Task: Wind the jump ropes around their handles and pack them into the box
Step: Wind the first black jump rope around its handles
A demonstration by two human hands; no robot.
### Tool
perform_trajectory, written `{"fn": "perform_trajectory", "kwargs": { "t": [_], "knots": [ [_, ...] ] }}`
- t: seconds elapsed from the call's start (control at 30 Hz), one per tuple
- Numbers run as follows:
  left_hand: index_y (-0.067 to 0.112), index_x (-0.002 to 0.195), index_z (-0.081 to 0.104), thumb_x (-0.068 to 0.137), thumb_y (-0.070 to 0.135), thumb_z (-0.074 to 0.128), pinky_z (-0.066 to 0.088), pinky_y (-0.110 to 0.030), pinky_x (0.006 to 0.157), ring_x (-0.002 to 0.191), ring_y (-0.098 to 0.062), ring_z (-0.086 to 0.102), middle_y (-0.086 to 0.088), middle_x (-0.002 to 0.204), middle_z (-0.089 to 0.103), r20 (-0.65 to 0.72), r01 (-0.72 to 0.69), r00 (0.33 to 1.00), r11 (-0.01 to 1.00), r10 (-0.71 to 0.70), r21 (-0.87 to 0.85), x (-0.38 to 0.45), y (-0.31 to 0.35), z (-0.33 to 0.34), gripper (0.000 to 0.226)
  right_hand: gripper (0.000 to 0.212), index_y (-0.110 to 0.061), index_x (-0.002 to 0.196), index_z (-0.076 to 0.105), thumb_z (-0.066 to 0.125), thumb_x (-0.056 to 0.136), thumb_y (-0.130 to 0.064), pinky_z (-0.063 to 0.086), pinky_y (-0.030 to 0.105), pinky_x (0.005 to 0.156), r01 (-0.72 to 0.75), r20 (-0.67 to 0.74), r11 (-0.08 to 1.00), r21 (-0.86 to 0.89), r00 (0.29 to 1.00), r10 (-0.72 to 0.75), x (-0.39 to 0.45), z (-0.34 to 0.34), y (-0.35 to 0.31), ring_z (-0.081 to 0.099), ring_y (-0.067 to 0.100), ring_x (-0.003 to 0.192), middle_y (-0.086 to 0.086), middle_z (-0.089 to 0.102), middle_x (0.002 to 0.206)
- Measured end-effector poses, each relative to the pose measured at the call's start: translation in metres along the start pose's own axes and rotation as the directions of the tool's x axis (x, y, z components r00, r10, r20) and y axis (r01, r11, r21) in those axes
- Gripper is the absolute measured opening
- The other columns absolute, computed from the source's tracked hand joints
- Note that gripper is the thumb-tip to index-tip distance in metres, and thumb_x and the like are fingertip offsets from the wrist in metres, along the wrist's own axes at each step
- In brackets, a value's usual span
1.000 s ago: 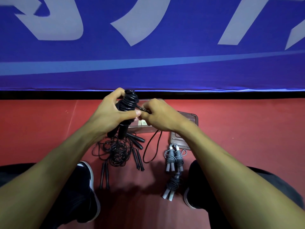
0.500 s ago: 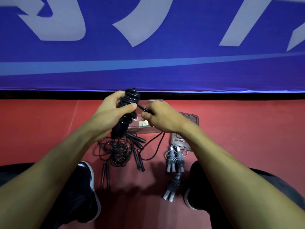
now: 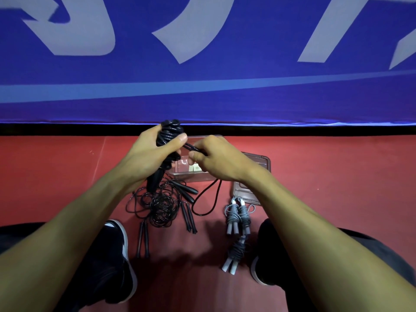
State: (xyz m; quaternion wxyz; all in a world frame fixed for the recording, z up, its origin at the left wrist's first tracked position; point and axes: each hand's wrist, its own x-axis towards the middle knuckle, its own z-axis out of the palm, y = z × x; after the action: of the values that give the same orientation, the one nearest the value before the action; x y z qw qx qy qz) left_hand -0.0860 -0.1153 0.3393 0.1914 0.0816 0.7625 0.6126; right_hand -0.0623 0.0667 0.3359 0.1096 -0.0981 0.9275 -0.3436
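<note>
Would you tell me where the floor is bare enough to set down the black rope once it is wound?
Bare red floor lies left of the loose black ropes, and more right of the box lid. It is crowded between the shoes, around the grey ropes.

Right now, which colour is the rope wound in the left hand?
Black, glossy; the head view shows the rope best, gripped by the left hand.

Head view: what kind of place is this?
Probably a sports hall or gym: red sports-type floor, a blue banner with large pale lettering along its edge, and jump ropes lying loose and wound on the floor.
</note>
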Motion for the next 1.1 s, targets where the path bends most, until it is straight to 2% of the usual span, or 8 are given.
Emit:
{"fn": "perform_trajectory", "kwargs": {
  "t": [0.17,0.27,0.43,0.63,0.73,0.87,1.0,1.1],
  "knots": [
    [0.013,0.120,0.064,0.107,0.027,0.046,0.050,-0.054,0.092,0.094,-0.020,0.064,-0.008,0.104,0.067,0.073,0.054,0.996,0.995,-0.047,-0.089,-0.001,-0.002,0.001,0.026,0.033,-0.012,0.083,0.070,0.049,0.106,-0.024,0.048,0.035,0.062,-0.023,0.000,0.999,0.028,1.000,0.023,0.000,0.000,0.002,0.060,0.026,0.064,0.006,0.062,0.065],
    [0.009,0.118,0.065,0.103,0.024,0.057,0.052,-0.047,0.094,0.095,-0.022,0.066,-0.012,0.106,0.071,0.117,0.005,0.993,1.000,-0.004,-0.009,-0.001,-0.002,-0.001,0.023,0.035,-0.011,0.084,0.070,0.047,0.107,-0.026,0.050,0.037,0.064,-0.022,-0.014,0.999,0.030,1.000,0.023,0.000,0.001,0.002,0.063,0.030,0.068,0.015,0.067,0.071],
    [0.010,0.102,0.072,0.081,0.026,0.084,0.055,-0.039,0.085,0.084,-0.018,0.070,-0.010,0.094,0.076,0.091,-0.060,0.994,0.994,0.052,0.087,-0.001,-0.002,-0.001,0.029,0.034,-0.013,0.078,0.066,0.047,0.105,-0.022,0.050,0.037,0.067,0.006,-0.027,1.000,0.010,1.000,-0.006,0.000,0.001,-0.001,0.064,0.027,0.070,0.011,0.067,0.070],
    [0.021,0.097,0.061,0.053,0.052,0.088,0.057,-0.052,0.093,0.088,-0.021,0.074,0.004,0.089,0.076,0.010,-0.036,0.999,0.993,0.035,0.111,0.002,-0.007,-0.005,0.059,0.040,-0.027,0.065,0.056,0.049,0.103,-0.021,0.045,0.034,0.057,0.015,-0.038,1.000,0.025,0.999,-0.014,-0.001,0.000,-0.004,0.061,0.028,0.064,0.012,0.066,0.067],
    [0.021,0.100,0.060,0.055,0.056,0.086,0.055,-0.055,0.093,0.090,-0.024,0.072,-0.001,0.092,0.075,-0.009,-0.048,0.999,0.989,0.050,0.139,0.003,-0.007,-0.003,0.063,0.038,-0.025,0.067,0.058,0.049,0.104,-0.021,0.043,0.029,0.056,0.020,-0.034,0.999,0.027,0.999,-0.019,-0.002,-0.001,-0.004,0.061,0.025,0.064,0.011,0.067,0.067],
    [0.023,0.103,0.061,0.062,0.057,0.081,0.056,-0.040,0.085,0.084,-0.012,0.068,0.007,0.086,0.071,0.008,-0.054,0.999,0.993,0.054,0.100,0.004,-0.009,-0.002,0.056,0.036,-0.014,0.079,0.066,0.051,0.106,-0.031,0.046,0.033,0.059,0.005,-0.027,0.999,0.037,1.000,-0.004,-0.001,0.000,-0.003,0.056,0.018,0.060,0.012,0.066,0.068],
    [0.017,0.119,0.060,0.087,0.033,0.074,0.050,-0.034,0.090,0.098,-0.012,0.069,0.005,0.098,0.073,0.148,0.024,0.989,0.997,-0.013,-0.072,0.003,-0.012,0.001,0.038,0.033,-0.014,0.082,0.069,0.050,0.106,-0.028,0.047,0.032,0.061,-0.029,-0.024,0.999,0.046,0.999,0.030,-0.001,-0.001,-0.001,0.063,0.026,0.067,0.003,0.062,0.065],
    [0.015,0.122,0.059,0.094,0.024,0.069,0.052,-0.035,0.094,0.106,-0.020,0.070,0.000,0.103,0.074,0.203,0.024,0.979,0.997,-0.010,-0.067,0.003,-0.012,0.000,0.031,0.032,-0.013,0.083,0.070,0.050,0.106,-0.024,0.048,0.032,0.062,-0.044,-0.021,0.999,0.031,0.999,0.045,-0.002,-0.002,0.001,0.065,0.027,0.069,0.004,0.064,0.067]
  ]
}}
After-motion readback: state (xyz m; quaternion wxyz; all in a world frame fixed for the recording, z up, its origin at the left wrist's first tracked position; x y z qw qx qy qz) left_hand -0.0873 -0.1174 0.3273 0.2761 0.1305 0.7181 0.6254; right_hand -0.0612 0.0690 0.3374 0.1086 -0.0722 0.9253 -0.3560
